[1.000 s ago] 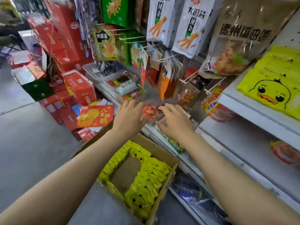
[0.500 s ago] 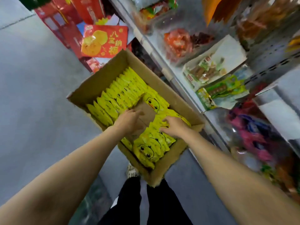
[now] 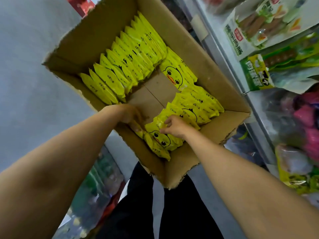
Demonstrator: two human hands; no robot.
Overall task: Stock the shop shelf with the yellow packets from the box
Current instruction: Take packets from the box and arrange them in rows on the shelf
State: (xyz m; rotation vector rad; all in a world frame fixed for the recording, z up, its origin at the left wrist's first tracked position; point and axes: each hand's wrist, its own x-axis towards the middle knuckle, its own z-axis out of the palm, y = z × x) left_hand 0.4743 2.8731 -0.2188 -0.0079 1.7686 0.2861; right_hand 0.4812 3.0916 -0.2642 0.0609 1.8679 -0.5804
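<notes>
In the box (image 3: 203,69), beside the shelf (image 3: 222,54), yellow packets (image 3: 131,59) stand in rows round a bare patch of cardboard. The right hand (image 3: 174,125) pinches the top edge of the near duck packet (image 3: 160,137). The left hand (image 3: 129,116) reaches down beside it, fingers curled against more packets; whether it grips any, I cannot tell.
</notes>
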